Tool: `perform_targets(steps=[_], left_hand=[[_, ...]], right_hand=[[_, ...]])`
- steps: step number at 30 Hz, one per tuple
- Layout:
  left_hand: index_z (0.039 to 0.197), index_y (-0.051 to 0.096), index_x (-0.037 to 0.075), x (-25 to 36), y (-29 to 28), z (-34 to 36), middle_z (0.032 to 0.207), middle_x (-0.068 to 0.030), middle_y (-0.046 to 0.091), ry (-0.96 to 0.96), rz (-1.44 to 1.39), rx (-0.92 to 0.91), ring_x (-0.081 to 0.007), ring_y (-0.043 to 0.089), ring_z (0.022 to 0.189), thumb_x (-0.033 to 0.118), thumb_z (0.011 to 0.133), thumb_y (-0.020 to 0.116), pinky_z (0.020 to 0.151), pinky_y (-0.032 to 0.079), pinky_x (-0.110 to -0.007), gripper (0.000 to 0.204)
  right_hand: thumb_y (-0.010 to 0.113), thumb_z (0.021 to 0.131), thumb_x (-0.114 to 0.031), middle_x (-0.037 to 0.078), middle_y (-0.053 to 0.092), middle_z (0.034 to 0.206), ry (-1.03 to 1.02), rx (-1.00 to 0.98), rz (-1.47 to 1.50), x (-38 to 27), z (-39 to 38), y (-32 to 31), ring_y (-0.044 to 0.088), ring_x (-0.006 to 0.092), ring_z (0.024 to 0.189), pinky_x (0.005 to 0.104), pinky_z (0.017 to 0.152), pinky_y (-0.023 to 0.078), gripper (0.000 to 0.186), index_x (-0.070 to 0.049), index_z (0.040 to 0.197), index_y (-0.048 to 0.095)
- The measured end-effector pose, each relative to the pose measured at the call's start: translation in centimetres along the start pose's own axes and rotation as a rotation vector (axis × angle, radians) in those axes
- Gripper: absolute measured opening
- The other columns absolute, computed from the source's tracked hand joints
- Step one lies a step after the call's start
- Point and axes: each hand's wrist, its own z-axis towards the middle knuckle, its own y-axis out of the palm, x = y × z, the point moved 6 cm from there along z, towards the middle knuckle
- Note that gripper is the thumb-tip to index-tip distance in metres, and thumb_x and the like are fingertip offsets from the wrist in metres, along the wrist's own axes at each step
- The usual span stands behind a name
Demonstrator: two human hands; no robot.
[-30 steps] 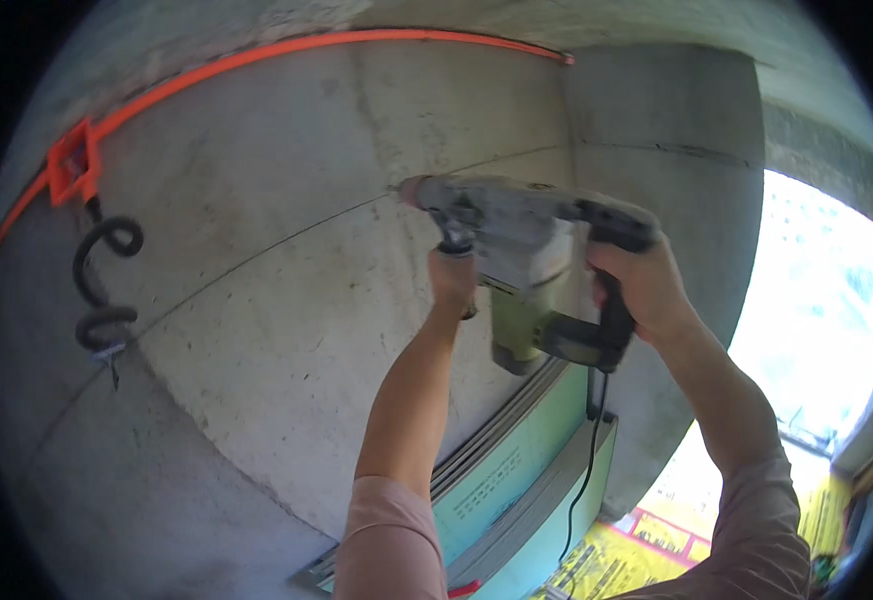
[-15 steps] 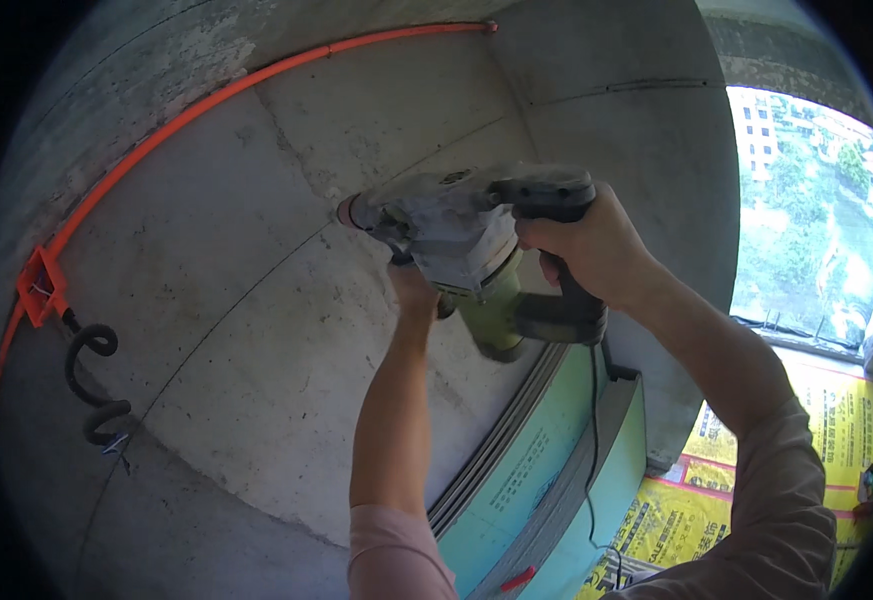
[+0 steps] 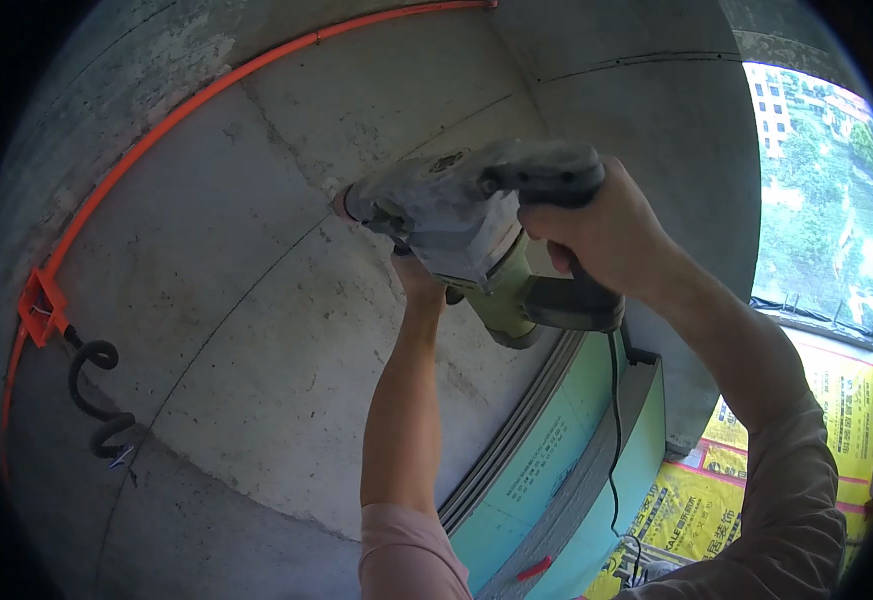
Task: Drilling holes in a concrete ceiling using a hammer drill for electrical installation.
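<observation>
A dusty green and black rotary hammer drill is held up against the concrete wall, its nose at a dark line that runs across the wall. My right hand is closed around the black rear handle. Lower and further left, my left hand grips beneath the front of the drill; the tool body hides most of its fingers. The drill bit itself cannot be made out. A black power cord hangs down from the rear handle.
An orange conduit curves along the upper left to an orange junction box with a dangling black coiled tube. Green-faced boards lean below the drill. On the right are a bright window and yellow floor sheeting.
The view has shifted slightly, so the window, boards and drill's rear sit further right. Both hands keep their hold, and the drill nose stays at the same wall spot.
</observation>
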Motion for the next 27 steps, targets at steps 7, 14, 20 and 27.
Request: perform_targets(steps=[7,14,20,27], left_hand=[[0.147,0.035,0.007,-2.2,-1.5,2.4,0.145,-0.0090,0.045,0.000,-0.156,-0.276,-0.0260,0.046,0.130,0.036,0.104,0.040,0.106,0.040,-0.041,0.052],[0.155,0.022,0.011,-3.3,-1.7,3.2,0.153,-0.0082,0.036,-0.050,-0.232,-0.422,-0.0264,0.038,0.140,0.036,0.104,0.047,0.117,0.029,-0.040,0.062],[0.144,0.037,0.002,-1.1,-0.6,2.1,0.138,-0.0093,0.051,0.233,-0.095,-0.350,-0.0207,0.052,0.123,0.021,0.095,0.063,0.103,0.045,-0.037,0.059],[0.149,0.033,0.007,-0.6,0.6,2.3,0.145,-0.0090,0.046,0.312,0.075,-0.429,-0.0218,0.046,0.131,0.028,0.099,0.058,0.112,0.037,-0.038,0.060]], right_hand=[[0.066,0.080,-0.015,0.005,0.059,0.054,-0.050,-0.003,0.032,-0.6,-1.1,0.6,0.059,0.0127,0.049,0.0327,0.051,0.048,0.020,0.003,0.074,0.061],[0.066,0.081,-0.015,0.007,0.060,0.057,-0.105,0.005,0.043,-1.1,-1.0,0.5,0.059,0.0147,0.050,0.0337,0.053,0.050,0.020,0.004,0.075,0.061],[0.066,0.079,-0.015,0.011,0.061,0.060,-0.185,0.015,-0.065,-1.9,-0.9,1.1,0.060,0.0167,0.051,0.0346,0.055,0.050,0.019,0.004,0.079,0.062],[0.067,0.079,-0.017,0.011,0.063,0.061,-0.115,0.042,-0.039,-0.9,-0.9,0.6,0.062,0.0178,0.051,0.0345,0.056,0.051,0.021,0.003,0.082,0.064]])
